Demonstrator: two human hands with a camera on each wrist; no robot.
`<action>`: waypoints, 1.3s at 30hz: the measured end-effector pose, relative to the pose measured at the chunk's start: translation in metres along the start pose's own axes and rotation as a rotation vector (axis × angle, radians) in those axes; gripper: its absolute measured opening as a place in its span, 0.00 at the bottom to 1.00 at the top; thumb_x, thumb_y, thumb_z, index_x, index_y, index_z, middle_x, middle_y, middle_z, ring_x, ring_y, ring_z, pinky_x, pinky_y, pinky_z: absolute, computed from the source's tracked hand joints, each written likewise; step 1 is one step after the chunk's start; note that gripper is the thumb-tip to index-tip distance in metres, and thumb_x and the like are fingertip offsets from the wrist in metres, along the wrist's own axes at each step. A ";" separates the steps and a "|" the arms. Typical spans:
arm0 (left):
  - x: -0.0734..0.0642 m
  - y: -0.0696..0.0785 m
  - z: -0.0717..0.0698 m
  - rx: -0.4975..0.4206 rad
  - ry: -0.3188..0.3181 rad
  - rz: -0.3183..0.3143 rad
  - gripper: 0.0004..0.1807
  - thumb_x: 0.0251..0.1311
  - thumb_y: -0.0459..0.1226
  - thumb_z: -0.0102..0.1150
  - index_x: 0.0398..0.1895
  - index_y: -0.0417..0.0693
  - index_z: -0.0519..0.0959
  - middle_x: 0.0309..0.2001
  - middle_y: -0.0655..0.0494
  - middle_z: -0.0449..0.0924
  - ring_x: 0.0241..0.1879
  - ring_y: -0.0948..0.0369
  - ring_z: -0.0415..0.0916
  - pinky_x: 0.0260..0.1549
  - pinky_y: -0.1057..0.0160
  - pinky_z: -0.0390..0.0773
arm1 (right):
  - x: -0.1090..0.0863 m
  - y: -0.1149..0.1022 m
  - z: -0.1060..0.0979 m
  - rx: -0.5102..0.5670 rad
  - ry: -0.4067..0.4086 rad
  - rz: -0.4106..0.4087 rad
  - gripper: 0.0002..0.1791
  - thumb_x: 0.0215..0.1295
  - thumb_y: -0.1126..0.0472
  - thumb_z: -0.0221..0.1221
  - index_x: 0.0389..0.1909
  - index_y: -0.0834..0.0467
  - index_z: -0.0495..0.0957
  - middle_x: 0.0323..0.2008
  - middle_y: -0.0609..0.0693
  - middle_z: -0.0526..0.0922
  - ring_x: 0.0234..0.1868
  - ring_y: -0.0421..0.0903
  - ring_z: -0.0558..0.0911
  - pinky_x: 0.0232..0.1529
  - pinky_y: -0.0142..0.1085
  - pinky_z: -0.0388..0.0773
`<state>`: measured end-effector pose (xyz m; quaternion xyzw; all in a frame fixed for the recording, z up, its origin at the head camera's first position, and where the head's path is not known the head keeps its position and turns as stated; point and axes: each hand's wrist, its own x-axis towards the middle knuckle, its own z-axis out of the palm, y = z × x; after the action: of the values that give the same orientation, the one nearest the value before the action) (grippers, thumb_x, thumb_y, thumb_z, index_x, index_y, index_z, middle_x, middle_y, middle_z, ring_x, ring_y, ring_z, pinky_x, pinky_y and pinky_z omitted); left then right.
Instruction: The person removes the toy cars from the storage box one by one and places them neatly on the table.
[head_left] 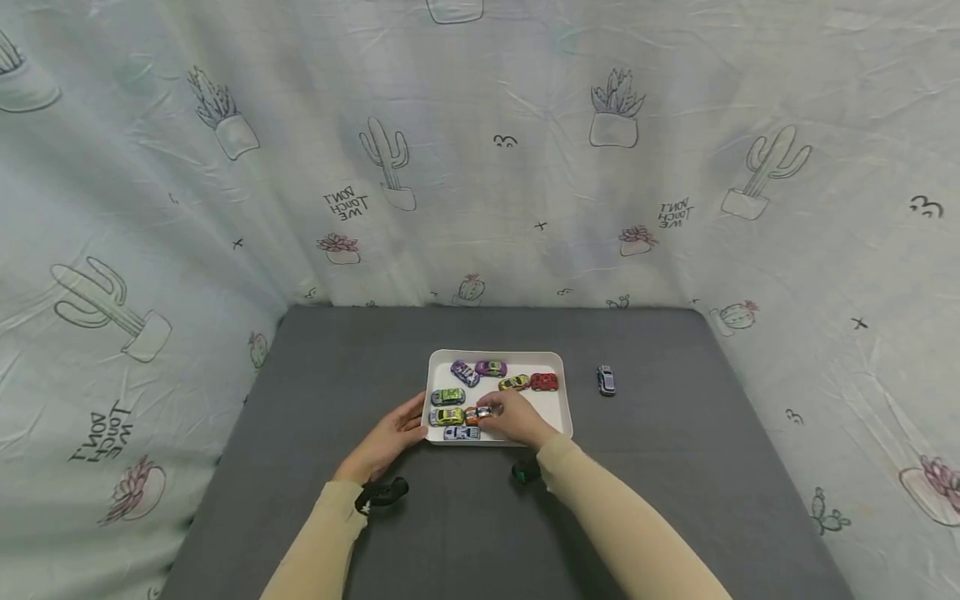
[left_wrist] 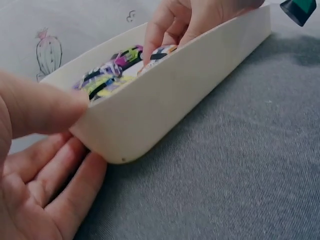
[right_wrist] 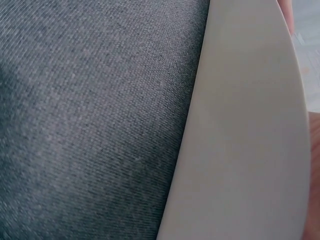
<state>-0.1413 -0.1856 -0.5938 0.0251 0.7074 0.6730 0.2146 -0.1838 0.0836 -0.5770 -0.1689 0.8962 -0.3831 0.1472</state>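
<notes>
A shallow white tray (head_left: 558, 408) holds several small toy cars. My left hand (head_left: 390, 440) grips its left front corner, thumb (left_wrist: 50, 105) at the rim and fingers low against the outside wall. Inside the tray, my right hand (head_left: 517, 417) pinches an orange-and-white toy car (head_left: 478, 414), partly hidden by the fingers. Close beside that car are a yellow car (head_left: 447, 417) and a white-and-blue car (head_left: 461, 432). In the right wrist view, the tray's outer wall (right_wrist: 240, 125) fills the right side, and the held car is out of sight.
Farther back in the tray lie a green car (head_left: 448, 397), a purple-and-white car (head_left: 464, 372), a purple-and-green car (head_left: 491, 367), another yellow car (head_left: 514, 382) and a red car (head_left: 543, 382). A silver-grey car (head_left: 606, 380) sits on the grey table (head_left: 660, 467), right of the tray.
</notes>
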 end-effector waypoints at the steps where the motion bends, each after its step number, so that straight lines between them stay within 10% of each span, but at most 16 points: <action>1: 0.000 0.001 0.001 -0.003 0.003 -0.002 0.37 0.68 0.29 0.54 0.76 0.58 0.54 0.72 0.51 0.58 0.67 0.52 0.61 0.61 0.51 0.68 | 0.000 0.000 -0.001 -0.007 0.004 0.000 0.17 0.57 0.60 0.70 0.48 0.55 0.84 0.42 0.46 0.82 0.38 0.42 0.77 0.41 0.39 0.75; 20: 0.000 -0.004 0.000 -0.025 0.036 -0.035 0.35 0.68 0.31 0.55 0.75 0.58 0.56 0.71 0.51 0.60 0.69 0.53 0.59 0.63 0.50 0.65 | -0.015 0.005 -0.024 -0.039 0.084 0.036 0.18 0.60 0.52 0.67 0.51 0.50 0.82 0.46 0.45 0.80 0.40 0.41 0.77 0.40 0.38 0.76; 39: -0.003 -0.003 0.002 -0.056 0.044 -0.045 0.35 0.66 0.31 0.57 0.74 0.58 0.59 0.70 0.50 0.61 0.68 0.54 0.60 0.63 0.51 0.65 | -0.061 0.033 -0.094 0.088 0.308 0.135 0.24 0.65 0.46 0.62 0.59 0.49 0.76 0.49 0.50 0.75 0.46 0.47 0.77 0.44 0.45 0.77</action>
<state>-0.1372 -0.1847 -0.5963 -0.0117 0.6931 0.6880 0.2148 -0.1721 0.1902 -0.5309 -0.0408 0.8998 -0.4325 0.0408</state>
